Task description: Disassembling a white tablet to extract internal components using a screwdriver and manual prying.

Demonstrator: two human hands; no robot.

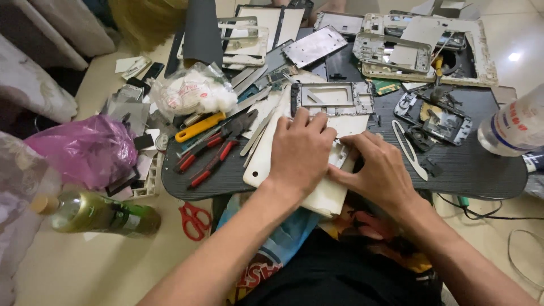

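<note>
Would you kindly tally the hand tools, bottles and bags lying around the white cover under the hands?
Red-handled pliers: 2
Yellow-handled tool: 1
Red scissors: 1
Bottles, green and clear: 2
Plastic bags, pink and clear: 2
Total: 8
Both hands, left and right, press on the white cover.

Head camera looks steeply down, close over hands.

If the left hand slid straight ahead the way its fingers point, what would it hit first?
Probably the grey metal frame lying just beyond the left hand, at the top of the white back cover; depth is hard to judge.
</note>
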